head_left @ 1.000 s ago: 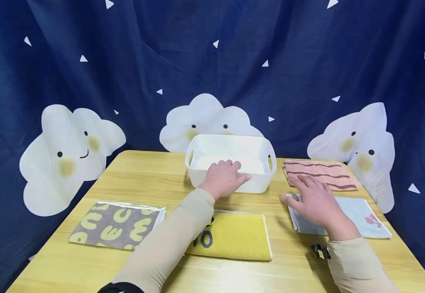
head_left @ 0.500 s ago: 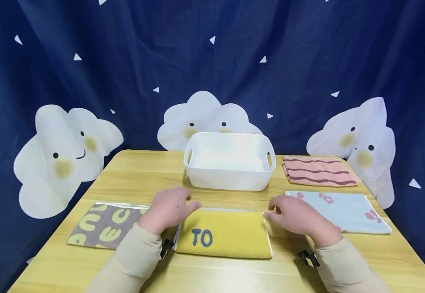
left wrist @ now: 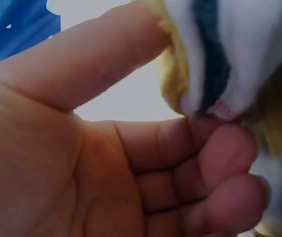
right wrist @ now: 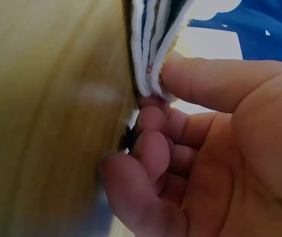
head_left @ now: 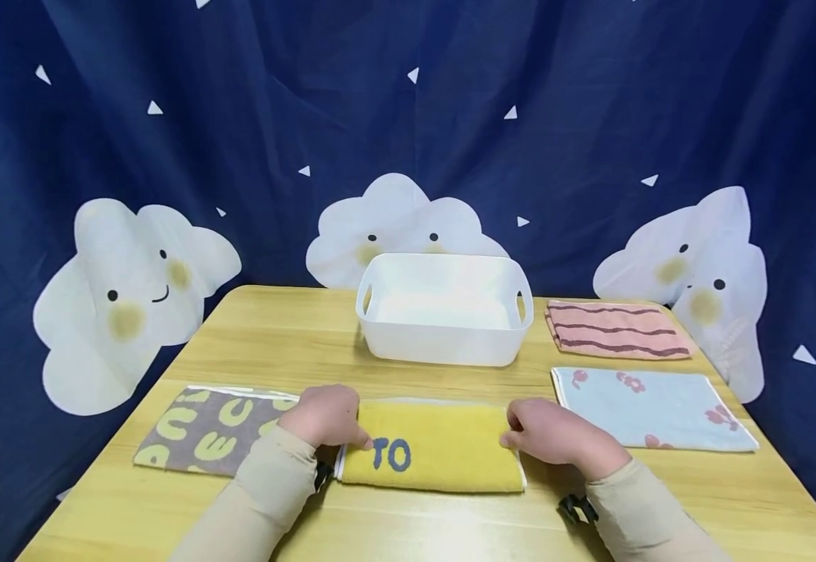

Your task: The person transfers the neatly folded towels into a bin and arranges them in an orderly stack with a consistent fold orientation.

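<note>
A folded yellow towel (head_left: 443, 449) with blue letters "TO" lies on the table in front of the person. At its left end, the left hand (head_left: 326, 417) pinches the far corner, thumb on top and fingers curled beneath. The right hand (head_left: 548, 433) pinches the right end in the same way. In the left wrist view, the towel's white and dark layers (left wrist: 210, 54) sit between thumb and fingers. The right wrist view has several white-edged layers (right wrist: 153, 54) held by the thumb and curled fingers.
Behind the yellow towel stands a white basket (head_left: 443, 343) with side handles. Left lies a folded grey towel (head_left: 204, 429) with yellow letters. On the right are a light blue flowered towel (head_left: 660, 410) and a pink striped towel (head_left: 618, 332). A dark blue curtain (head_left: 274, 117) hangs behind the table.
The left hand has come back from the basket to the yellow towel's left end. The right hand has moved left from over the light blue towel. Both now pinch the yellow towel.
</note>
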`<state>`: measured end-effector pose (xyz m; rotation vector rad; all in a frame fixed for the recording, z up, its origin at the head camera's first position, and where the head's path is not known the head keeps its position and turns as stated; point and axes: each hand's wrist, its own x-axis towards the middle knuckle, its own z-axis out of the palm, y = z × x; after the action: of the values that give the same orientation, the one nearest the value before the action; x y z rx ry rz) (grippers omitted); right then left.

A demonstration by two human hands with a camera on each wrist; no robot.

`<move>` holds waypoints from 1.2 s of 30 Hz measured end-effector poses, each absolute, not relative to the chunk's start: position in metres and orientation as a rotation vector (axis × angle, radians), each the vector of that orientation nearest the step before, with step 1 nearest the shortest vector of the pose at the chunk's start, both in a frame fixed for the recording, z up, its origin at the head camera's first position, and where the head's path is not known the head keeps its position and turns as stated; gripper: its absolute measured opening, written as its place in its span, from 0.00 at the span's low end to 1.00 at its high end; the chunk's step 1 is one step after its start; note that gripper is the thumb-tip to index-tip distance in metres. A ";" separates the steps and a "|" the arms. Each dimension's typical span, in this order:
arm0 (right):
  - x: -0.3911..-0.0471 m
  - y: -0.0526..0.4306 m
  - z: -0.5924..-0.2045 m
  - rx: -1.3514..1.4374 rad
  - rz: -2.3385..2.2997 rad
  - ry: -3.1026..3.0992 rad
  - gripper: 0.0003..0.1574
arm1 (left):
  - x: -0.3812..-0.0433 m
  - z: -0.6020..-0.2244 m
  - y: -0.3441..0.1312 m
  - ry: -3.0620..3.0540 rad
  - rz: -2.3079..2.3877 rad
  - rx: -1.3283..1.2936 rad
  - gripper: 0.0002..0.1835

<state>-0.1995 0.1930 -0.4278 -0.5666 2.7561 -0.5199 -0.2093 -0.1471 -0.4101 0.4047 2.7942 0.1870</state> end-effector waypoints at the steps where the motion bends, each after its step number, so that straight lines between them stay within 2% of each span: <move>1: -0.200 0.192 -0.428 -0.577 -0.512 2.756 0.17 | -0.209 -0.410 -0.147 2.793 0.188 0.403 0.26; 6: -0.199 0.192 -0.427 -0.678 -0.486 2.741 0.18 | -0.208 -0.412 -0.147 2.759 0.204 0.466 0.26; 13: -0.203 0.196 -0.428 -0.773 -0.539 2.751 0.16 | -0.209 -0.411 -0.151 2.727 0.187 0.598 0.18; 18: -0.209 0.201 -0.429 -0.721 -0.683 2.833 0.15 | -0.214 -0.404 -0.155 2.759 0.281 0.612 0.14; 29: -0.216 0.210 -0.416 -0.554 -1.076 2.999 0.15 | -0.227 -0.391 -0.162 2.964 0.491 0.648 0.15; 36: -0.214 0.214 -0.411 -0.458 -1.147 3.024 0.18 | -0.226 -0.385 -0.160 3.034 0.598 0.701 0.14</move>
<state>-0.2143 0.2143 -0.4108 -0.4580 3.0238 -1.1472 -0.2260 -0.1600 -0.3849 0.7009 3.0341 0.5977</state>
